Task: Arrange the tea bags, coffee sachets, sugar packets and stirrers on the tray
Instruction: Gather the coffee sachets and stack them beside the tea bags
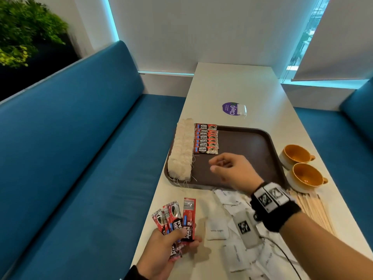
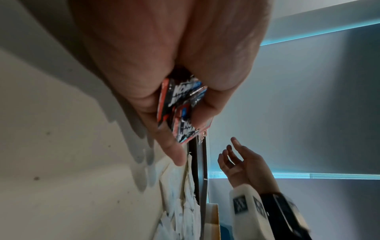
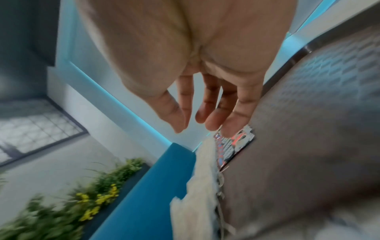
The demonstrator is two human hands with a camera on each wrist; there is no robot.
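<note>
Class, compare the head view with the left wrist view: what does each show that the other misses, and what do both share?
Only the head view shows the tea bags and the row of coffee sachets on the tray, two orange cups and the stirrers. Only the left wrist view shows the left hand's palm side, fingers curled round the held sachets. Both show the left hand gripping sachets, the empty right hand and the sugar packets.
</note>
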